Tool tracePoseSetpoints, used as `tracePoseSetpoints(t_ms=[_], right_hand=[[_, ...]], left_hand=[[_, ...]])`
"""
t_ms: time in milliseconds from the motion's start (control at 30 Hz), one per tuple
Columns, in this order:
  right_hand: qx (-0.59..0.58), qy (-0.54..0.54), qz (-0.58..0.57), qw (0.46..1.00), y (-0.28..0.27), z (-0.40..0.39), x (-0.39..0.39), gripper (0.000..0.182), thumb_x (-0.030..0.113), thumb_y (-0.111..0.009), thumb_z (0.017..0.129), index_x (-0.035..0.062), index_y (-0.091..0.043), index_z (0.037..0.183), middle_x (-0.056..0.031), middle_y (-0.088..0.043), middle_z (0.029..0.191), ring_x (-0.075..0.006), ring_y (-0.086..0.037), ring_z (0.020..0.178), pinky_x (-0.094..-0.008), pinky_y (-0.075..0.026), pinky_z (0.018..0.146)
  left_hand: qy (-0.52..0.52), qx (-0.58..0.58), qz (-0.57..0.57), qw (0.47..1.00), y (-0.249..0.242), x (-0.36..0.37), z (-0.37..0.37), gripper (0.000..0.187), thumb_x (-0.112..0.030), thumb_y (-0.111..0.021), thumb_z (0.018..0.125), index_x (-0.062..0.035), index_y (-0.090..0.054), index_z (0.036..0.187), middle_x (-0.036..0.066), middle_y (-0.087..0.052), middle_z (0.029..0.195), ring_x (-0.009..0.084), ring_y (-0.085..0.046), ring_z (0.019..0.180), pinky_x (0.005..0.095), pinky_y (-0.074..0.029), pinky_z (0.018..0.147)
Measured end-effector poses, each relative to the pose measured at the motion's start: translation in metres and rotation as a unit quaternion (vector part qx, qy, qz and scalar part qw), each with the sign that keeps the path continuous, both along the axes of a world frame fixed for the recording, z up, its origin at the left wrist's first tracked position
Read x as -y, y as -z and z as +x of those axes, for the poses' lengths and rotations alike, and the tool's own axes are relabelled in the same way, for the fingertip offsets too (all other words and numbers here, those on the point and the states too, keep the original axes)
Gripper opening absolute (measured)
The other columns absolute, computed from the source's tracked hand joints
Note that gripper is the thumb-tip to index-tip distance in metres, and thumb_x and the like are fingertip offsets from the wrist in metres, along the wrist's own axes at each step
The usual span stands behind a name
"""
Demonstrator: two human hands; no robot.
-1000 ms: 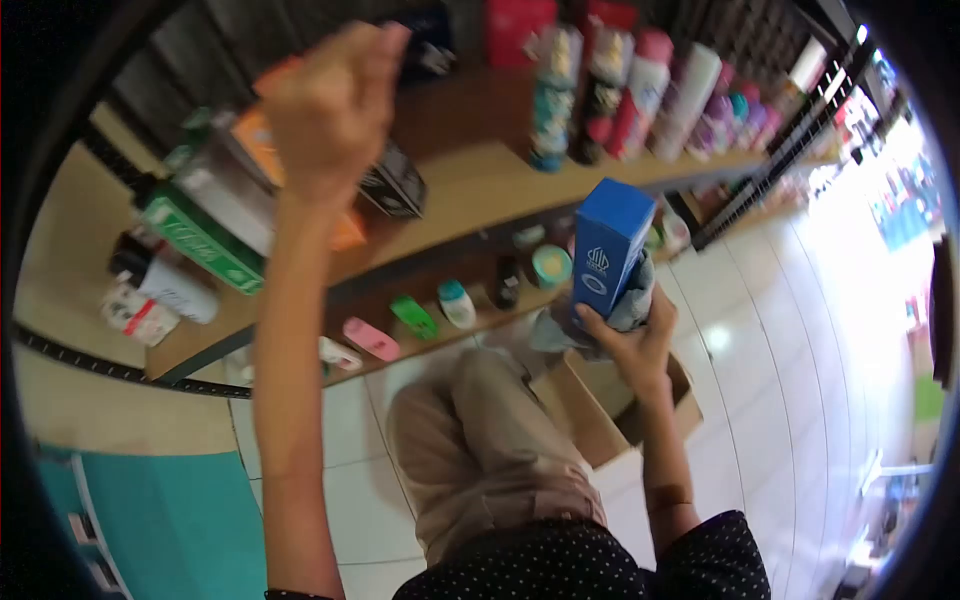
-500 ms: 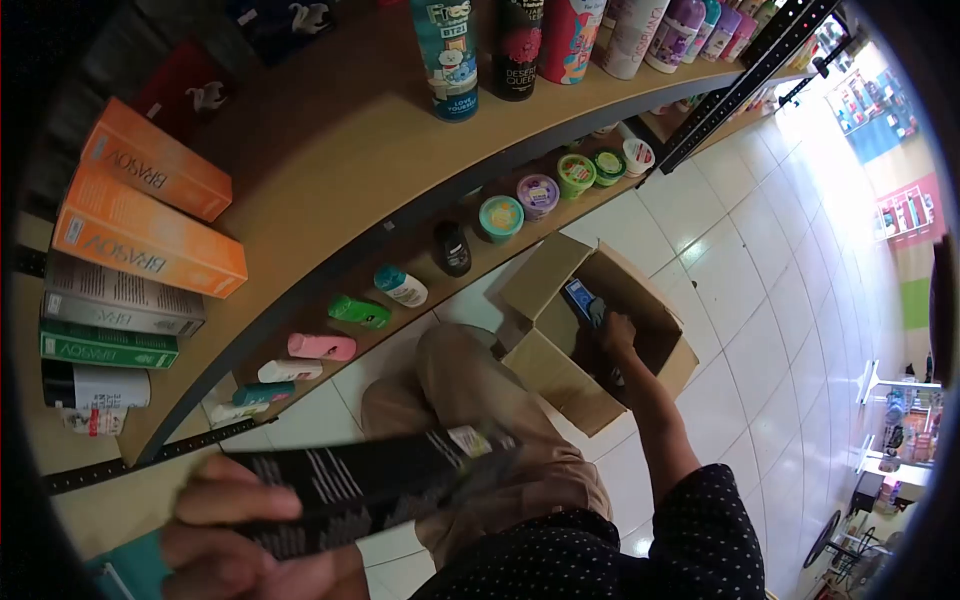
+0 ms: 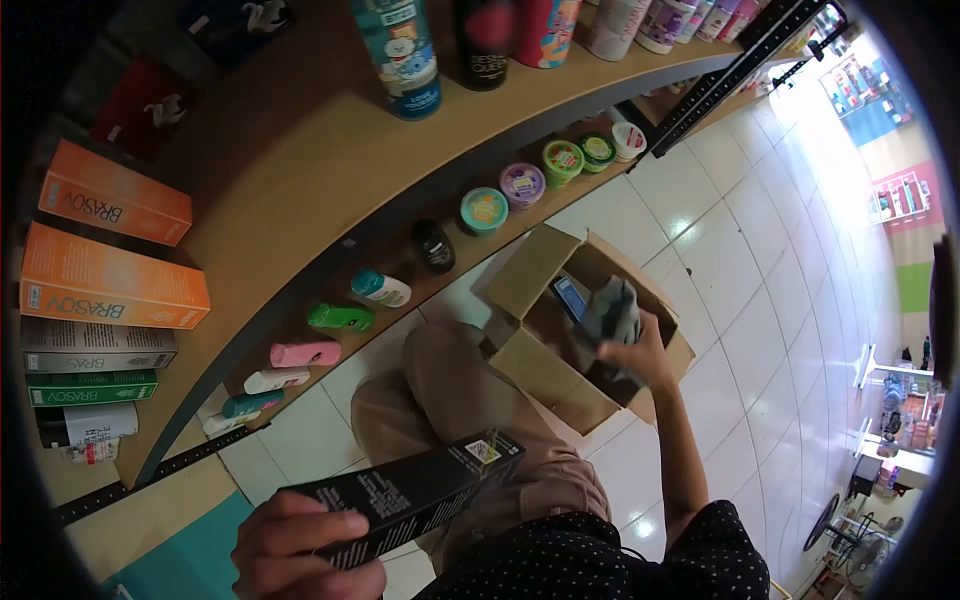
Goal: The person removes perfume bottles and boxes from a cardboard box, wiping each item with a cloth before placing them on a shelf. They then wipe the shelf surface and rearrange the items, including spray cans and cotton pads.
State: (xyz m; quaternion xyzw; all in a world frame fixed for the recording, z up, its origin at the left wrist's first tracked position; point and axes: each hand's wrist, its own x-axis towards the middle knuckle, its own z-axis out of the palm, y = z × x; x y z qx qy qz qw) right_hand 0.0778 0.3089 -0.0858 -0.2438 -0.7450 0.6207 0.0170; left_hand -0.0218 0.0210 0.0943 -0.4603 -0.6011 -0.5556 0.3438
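A: So, straight down to the left hand (image 3: 305, 545), and anything in that grip?
B: Oh yes, closed round the near end of a black box (image 3: 430, 495), without a gap to see, free at the far end
A: Lying which way?
B: Out over the lap (image 3: 480, 400), slanting lengthwise from lower left to upper right in view, pointing roughly towards the right hand (image 3: 645, 352)
A: And over there?
B: Closed too, on a crumpled grey cloth (image 3: 613, 312), at the mouth of the open carton (image 3: 545, 375); hard to tell how far inside
A: Anything beside the cloth?
B: A blue box (image 3: 570, 297), lying in the carton, just left of the cloth
A: Nearer to the black box, then?
B: Left hand, easily: touching, with the right hand well apart, to the right of the lap
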Motion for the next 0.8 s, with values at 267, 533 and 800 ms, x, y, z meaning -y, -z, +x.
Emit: tracePoseSetpoints(t_ms=[267,533,800], right_hand=[[-0.152,-0.138,0.246,0.947,-0.067,0.011,0.092,0.054,0.025,-0.077,0.050,-0.0033,-0.053,0.089,-0.0148,-0.054,0.080,-0.0308,-0.054,0.073,-0.0334,-0.043,0.066],[0.049,0.011,0.070,0.996,-0.004,0.043,0.023,0.039,0.020,-0.075,0.054,-0.0022,-0.057,0.080,-0.0069,-0.057,0.067,-0.0121,-0.051,0.060,-0.0274,-0.043,0.057],[0.396,-0.047,0.034,0.916,0.091,0.032,-0.055,0.047,0.035,-0.077,0.051,0.0000,-0.060,0.078,-0.0089,-0.058,0.074,-0.0158,-0.055,0.076,-0.0279,-0.043,0.069]], left_hand=[[-0.056,0.171,-0.157,0.971,0.029,-0.047,0.006,0.028,-0.025,-0.035,0.079,-0.0016,-0.050,0.074,0.009,-0.055,0.062,0.0185,-0.051,0.050,0.0322,-0.045,0.054],[-0.139,0.258,-0.270,0.917,0.084,-0.083,-0.026,0.043,-0.015,-0.053,0.078,-0.0032,-0.041,0.117,0.014,-0.054,0.100,0.0244,-0.054,0.081,0.0341,-0.042,0.070],[-0.162,0.410,-0.255,0.861,0.139,-0.004,0.008,0.040,-0.013,-0.052,0.079,-0.0015,-0.042,0.116,0.015,-0.053,0.102,0.0292,-0.050,0.096,0.0376,-0.037,0.083]])
